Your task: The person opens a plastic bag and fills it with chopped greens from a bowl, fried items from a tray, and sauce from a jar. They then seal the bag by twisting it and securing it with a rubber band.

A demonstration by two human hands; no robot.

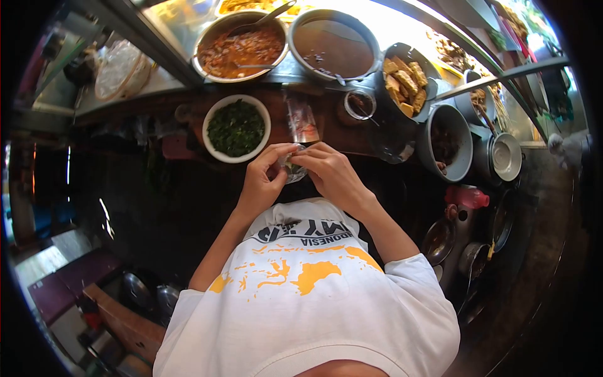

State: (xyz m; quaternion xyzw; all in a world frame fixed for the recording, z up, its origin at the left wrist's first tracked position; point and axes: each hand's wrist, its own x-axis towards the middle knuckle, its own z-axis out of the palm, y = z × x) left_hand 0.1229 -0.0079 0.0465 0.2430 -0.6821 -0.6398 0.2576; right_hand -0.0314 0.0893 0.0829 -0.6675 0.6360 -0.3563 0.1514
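Note:
Both my hands meet in front of my chest at a small clear plastic bag (295,171) with something greenish in it. My left hand (269,171) pinches the bag's top from the left side, fingers closed. From the right, the closed fingers of my right hand (328,168) hold the same bag. Just beyond them lies a clear plastic packet (303,122) with reddish print on the wooden board (326,119). A white bowl of chopped green leaves (236,127) stands to the left of that packet. To its right is a small glass jar (359,104) with dark paste.
Behind the board stand a pot of reddish food (241,47) with ladles and a pot of brown broth (333,45). Fried pieces (406,85) fill a bowl at right, near a grey bowl (449,141). Pans (439,240) and a red bottle (471,197) are lower right.

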